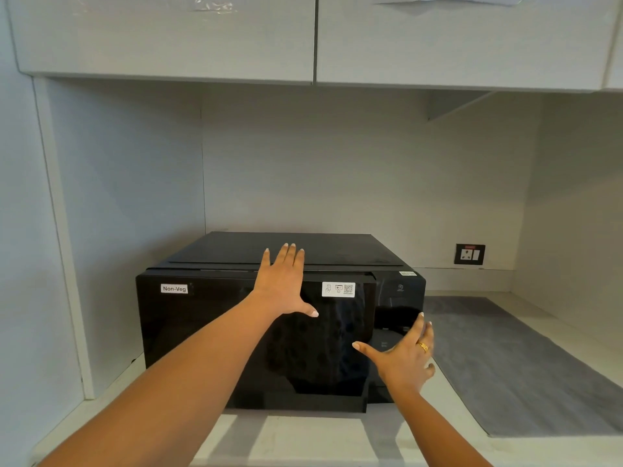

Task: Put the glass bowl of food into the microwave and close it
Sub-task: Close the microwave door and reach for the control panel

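Head view: both flat hands (285, 284) (404, 357) press microwave door (209, 332).

Kitchen: microwave (236, 332), counter (303, 439), wall cabinets (168, 35)

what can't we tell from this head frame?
- Glass bowl: not visible; the dark microwave door hides the inside.
- Door latch: door edge looks slightly proud, full closure unclear.
- QR sticker and control panel text: too small.
- Left hand and right hand: contact with the door unclear.
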Tool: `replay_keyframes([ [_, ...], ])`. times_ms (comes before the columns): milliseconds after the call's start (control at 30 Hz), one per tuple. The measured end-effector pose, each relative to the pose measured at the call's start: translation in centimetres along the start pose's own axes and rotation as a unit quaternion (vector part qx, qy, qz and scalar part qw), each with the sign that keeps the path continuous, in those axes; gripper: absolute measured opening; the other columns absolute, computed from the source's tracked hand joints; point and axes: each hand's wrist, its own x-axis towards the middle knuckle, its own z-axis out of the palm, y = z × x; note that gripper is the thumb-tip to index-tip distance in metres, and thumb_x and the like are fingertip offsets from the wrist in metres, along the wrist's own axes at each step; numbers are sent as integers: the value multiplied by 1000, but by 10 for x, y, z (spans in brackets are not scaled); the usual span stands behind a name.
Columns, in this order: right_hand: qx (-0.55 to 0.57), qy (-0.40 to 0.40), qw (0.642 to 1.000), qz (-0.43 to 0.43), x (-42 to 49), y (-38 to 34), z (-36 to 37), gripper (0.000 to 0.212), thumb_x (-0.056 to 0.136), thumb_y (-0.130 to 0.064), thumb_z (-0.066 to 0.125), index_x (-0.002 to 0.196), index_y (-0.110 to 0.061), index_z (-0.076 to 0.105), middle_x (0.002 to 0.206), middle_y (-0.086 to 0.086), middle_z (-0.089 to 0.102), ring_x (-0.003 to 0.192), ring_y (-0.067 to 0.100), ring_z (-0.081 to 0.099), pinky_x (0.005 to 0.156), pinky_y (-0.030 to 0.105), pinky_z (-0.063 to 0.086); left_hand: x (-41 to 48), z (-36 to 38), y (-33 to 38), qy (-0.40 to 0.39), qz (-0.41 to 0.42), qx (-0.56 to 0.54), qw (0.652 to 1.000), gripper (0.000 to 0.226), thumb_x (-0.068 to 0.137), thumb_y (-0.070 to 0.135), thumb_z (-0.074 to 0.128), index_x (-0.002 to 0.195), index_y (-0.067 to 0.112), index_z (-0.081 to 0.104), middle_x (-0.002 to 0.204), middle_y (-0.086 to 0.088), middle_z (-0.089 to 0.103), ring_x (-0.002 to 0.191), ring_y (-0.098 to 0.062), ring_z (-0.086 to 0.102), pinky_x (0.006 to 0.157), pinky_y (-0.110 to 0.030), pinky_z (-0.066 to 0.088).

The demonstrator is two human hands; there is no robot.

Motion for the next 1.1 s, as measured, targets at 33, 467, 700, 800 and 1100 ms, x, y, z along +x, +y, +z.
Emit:
replay_keyframes([
  [33, -3, -6, 1000, -2, 2, 1, 0, 130, 51, -63, 75, 146, -19, -2, 157, 11, 6, 143, 35, 10, 109, 62, 20, 1, 5, -1, -9, -2, -23, 1000, 123, 62, 72, 62, 146, 8, -1, 157, -12, 1, 144, -26, -2, 115, -50, 3],
  [467, 79, -55, 995, -12, 23, -4, 0, 137, 49, -51, 83, 145, -19, -11, 158, 6, -1, 144, 33, 5, 111, 63, 11, 3, 18, -1, -5, 6, -64, 998, 116, 63, 69, 64, 146, 8, 11, 155, -11, 17, 143, -25, 12, 117, -41, 10],
  [700, 87, -50, 995, -11, 24, -7, -3, 138, 47, -48, 85, 145, -21, -8, 157, 8, 6, 142, 37, 12, 111, 63, 16, 3, 18, -1, 0, 2, -73, 997, 113, 63, 68, 65, 145, 9, 15, 155, -11, 20, 142, -26, 17, 116, -40, 12],
  [800, 81, -46, 996, -8, 23, -9, -4, 139, 46, -49, 85, 145, -22, -9, 157, 9, 9, 142, 37, 15, 110, 64, 20, 3, 18, 0, 1, -2, -75, 997, 113, 63, 67, 66, 145, 9, 15, 155, -11, 20, 142, -26, 17, 116, -39, 12],
  [1100, 44, -43, 998, 3, 22, -11, -7, 140, 45, -56, 82, 144, -23, -12, 155, 12, 14, 140, 40, 20, 108, 65, 23, 2, 16, 1, -3, -5, -79, 997, 111, 64, 65, 67, 145, 8, 15, 154, -12, 20, 142, -27, 17, 116, -39, 11],
])
